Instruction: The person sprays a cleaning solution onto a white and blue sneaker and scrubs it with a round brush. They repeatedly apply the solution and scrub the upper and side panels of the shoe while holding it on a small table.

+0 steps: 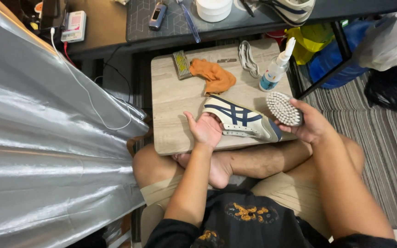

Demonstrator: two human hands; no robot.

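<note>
To our left hangs the biggest thing in view, a silver sheet point(47, 138) with a white cable point(88, 94) trailing over it. Ahead of our crossed legs stands a low wooden table point(175, 105), and behind it runs a dark desk point(116, 23); striped carpet point(387, 151) covers the floor to our right.

The white sneaker point(240, 120) with dark blue stripes lies on its side near the table's front edge. Its long axis runs left to right, tilting slightly towards us at the right; the blue-tipped end points right, towards the brush, and the opening faces left.

Our left hand point(206, 128) is at that open end, palm up, thumb raised free and fingers tucked into or under the shoe, so we cannot tell how far they curl. Our right hand point(311, 126) is wrapped firmly around a round scrubbing brush point(284, 109), white bristles facing up and left, just beside the sneaker's right end.

Further back on the table lie an orange cloth point(214, 76), a white spray bottle point(276, 69) with a blue label, a bundle of laces point(248, 57) and a small flat brush point(181, 64).
</note>
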